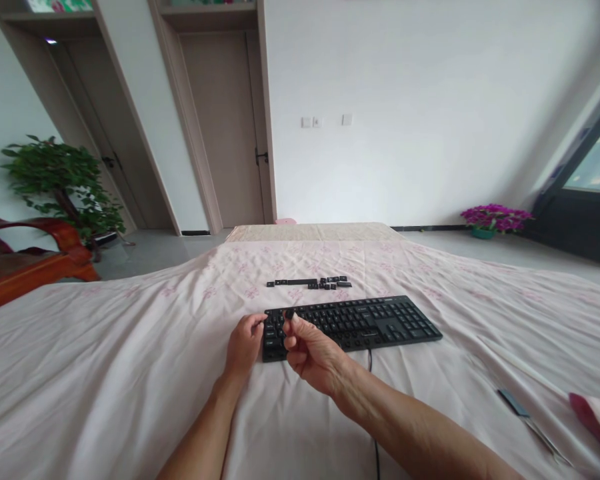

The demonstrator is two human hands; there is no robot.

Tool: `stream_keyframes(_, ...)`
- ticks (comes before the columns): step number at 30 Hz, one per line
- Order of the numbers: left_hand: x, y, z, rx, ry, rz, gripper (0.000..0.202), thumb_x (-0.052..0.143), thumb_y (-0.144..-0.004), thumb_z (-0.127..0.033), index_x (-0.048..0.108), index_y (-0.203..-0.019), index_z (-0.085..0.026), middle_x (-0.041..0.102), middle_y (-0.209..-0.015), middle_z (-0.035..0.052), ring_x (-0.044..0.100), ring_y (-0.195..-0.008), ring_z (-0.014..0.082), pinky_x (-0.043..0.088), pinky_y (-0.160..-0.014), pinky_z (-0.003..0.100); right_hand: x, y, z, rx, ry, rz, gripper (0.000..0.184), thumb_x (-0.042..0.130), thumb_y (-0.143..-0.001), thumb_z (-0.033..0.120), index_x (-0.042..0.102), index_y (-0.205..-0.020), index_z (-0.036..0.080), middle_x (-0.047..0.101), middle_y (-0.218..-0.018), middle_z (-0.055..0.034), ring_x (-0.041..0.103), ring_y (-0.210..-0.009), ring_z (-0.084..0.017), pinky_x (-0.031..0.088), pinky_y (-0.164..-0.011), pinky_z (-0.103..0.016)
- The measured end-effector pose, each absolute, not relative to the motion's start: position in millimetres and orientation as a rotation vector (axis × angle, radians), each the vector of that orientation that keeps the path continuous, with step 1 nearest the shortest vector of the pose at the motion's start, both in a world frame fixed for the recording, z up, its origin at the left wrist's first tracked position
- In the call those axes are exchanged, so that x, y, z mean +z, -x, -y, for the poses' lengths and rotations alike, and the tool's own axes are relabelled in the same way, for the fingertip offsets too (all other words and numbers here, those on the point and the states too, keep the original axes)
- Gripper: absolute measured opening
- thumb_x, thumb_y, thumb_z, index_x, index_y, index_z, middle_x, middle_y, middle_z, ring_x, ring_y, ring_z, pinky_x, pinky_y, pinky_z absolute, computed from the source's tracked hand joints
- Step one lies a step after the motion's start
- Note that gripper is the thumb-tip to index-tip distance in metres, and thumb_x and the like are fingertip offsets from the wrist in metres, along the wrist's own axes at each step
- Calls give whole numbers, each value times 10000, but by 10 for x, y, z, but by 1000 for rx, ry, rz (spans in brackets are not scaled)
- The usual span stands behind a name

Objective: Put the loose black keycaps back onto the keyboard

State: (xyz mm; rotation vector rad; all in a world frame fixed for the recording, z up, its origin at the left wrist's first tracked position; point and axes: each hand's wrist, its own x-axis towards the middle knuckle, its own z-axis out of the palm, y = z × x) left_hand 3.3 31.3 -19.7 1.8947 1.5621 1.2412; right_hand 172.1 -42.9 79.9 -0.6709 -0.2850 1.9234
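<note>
A black keyboard (405,317) lies across the pale, flower-patterned cloth, with bare key positions along its near row. My left hand (245,343) grips its left edge, fingers curled at the far left corner. Above the keyboard's left part, my right hand (313,350) pinches a small black keycap (290,313) between thumb and fingertips. Several loose keycaps (333,283) are laid out on the cloth beyond the keyboard, along with a long space bar (301,282). My right hand and forearm hide some of the keys.
A tool with a grey handle and thin metal prongs (515,403) rests at the right. The keyboard cable (371,363) runs toward me beneath my right forearm. A wooden chair (35,260) stands left of the cloth-covered surface (130,373); a pink-and-red item (597,413) lies at far right.
</note>
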Motion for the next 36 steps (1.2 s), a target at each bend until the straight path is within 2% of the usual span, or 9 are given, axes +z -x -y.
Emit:
stream_keyframes(6,-186,-36,-300,1246,-1897,-1548,263,448,-826,-228,640,-1004,-213,682,-1041,40,622,-996,173,480,-885,300,838,-1678,547,1935,664,255,333,838,-578,227,603,-798,144,615,-702,28,476,-509,-26,198,-387,-121)
stream_keyframes(10,-175,-33,-296,1216,-1901,-1555,273,439,-840,-243,639,-1023,-213,677,-1054,42,617,-1011,177,475,-899,311,805,-1788,517,1854,785,564,284,810,-616,317,631,-763,153,616,-706,12,457,-510,-38,206,-400,-152)
stream_keyframes(13,-175,-35,-305,1186,-1892,-1580,271,454,-827,-224,644,-1020,-219,676,-1058,37,618,-1005,174,470,-909,315,696,-2053,393,1444,1034,1093,195,734,-698,340,698,-804,181,640,-708,-7,498,-557,-85,337,-480,-204)
stream_keyframes(15,-181,-37,-315,1180,-1881,-1584,272,458,-819,-207,650,-1011,-217,675,-1059,36,616,-1006,173,468,-914,312,592,-2293,302,1004,1219,1455,119,714,-705,272,726,-815,227,672,-801,-6,576,-724,-136,431,-666,-251)
stream_keyframes(17,-188,-36,-322,1187,-1881,-1576,276,457,-817,-195,651,-1013,-215,672,-1068,35,612,-1014,171,464,-922,309,489,-2519,239,675,1376,1758,135,664,-753,265,736,-867,264,676,-877,-3,596,-831,-164,428,-781,-281)
stream_keyframes(24,-173,-18,-305,1179,-1902,-1585,274,464,-818,-187,645,-1022,-219,671,-1070,30,618,-1000,166,463,-921,304,371,-2707,261,171,1583,2126,179,565,-856,298,721,-942,286,648,-894,2,590,-854,-144,411,-752,-235)
stream_keyframes(36,-177,-19,-304,1177,-1893,-1574,273,460,-819,-173,635,-1024,-216,664,-1074,33,613,-1007,170,454,-936,308,412,-2522,288,-216,1641,2431,164,534,-887,247,690,-836,245,603,-843,-28,526,-829,-160,338,-687,-265)
